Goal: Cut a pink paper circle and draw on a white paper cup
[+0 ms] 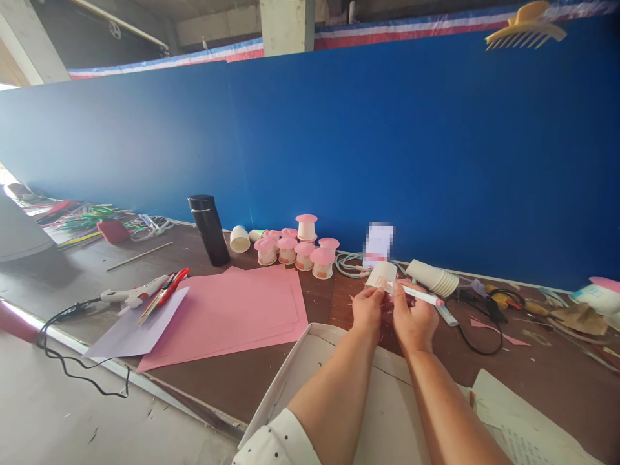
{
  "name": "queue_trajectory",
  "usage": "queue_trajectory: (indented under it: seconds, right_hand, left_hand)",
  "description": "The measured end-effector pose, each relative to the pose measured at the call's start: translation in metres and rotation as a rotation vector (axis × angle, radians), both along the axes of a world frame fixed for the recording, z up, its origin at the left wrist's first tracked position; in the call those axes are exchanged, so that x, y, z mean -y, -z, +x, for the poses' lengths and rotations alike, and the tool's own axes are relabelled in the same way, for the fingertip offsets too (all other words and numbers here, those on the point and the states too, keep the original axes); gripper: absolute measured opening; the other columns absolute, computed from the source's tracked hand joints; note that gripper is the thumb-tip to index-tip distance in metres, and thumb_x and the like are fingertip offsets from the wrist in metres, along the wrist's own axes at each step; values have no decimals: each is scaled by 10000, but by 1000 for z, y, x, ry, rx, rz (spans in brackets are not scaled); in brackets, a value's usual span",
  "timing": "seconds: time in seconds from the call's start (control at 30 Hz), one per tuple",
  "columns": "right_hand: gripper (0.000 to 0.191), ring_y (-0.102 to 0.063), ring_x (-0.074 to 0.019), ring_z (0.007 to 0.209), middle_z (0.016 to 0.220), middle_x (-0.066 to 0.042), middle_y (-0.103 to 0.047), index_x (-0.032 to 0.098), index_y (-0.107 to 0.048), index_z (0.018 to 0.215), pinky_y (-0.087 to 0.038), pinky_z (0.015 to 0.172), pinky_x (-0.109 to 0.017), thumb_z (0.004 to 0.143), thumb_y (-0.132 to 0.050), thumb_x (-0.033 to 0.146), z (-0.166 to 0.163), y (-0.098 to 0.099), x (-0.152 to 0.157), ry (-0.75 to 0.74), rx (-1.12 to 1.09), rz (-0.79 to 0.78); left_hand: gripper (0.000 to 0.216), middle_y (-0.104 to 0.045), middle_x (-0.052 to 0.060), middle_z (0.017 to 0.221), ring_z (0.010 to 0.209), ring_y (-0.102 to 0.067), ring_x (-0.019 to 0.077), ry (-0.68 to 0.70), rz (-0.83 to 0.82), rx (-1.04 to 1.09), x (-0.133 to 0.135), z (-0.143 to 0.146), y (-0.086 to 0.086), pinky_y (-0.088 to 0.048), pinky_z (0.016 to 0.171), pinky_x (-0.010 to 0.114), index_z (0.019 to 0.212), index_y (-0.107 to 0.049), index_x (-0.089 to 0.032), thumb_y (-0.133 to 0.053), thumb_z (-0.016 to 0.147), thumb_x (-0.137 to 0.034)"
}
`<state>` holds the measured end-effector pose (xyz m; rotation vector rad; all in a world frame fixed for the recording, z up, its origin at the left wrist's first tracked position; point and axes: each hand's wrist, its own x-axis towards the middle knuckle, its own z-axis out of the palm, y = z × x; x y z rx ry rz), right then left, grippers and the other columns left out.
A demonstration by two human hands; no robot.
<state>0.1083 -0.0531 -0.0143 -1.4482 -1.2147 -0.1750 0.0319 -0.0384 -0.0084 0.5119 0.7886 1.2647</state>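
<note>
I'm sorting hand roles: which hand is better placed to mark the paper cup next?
Probably the right hand: it holds the white pen, one end close to the paper cup, while the left hand holds the cup.

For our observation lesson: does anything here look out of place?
Yes: a yellow claw clip shows by the top edge of the blue panel, well above the table. A white cup lies sideways near upright pink-topped cups.

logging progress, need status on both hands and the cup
Left hand gripping paper cup. Right hand holding white marker toward cup, contact unclear. Stacked paper cups just beyond right hand.
</note>
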Motion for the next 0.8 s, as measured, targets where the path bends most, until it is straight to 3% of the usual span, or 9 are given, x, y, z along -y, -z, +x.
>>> queue_trajectory:
  seconds: [0.3, 0.8]
  right_hand:
    - [481, -692, -277, 869, 925, -164, -741, 140, -724, 939, -514, 802, -374, 877, -512, 567, 2, 1, -2, 2, -8, 12]
    - [440, -695, -273, 810, 901, -144, -748, 158, -726, 907, -512, 750, -362, 854, -534, 550, -1, -1, 1, -15, -1, -36]
  left_hand:
    - [261, -596, 18, 639, 529, -554, 126, 44, 18, -79, 1, -1, -1, -285, 394, 202, 700, -630, -159, -752, 623, -377]
    - [165, -593, 15, 575, 495, -517, 101, 9, 91, -102, -2, 2, 5, -436, 509, 220, 740, -711, -128, -688, 712, -290]
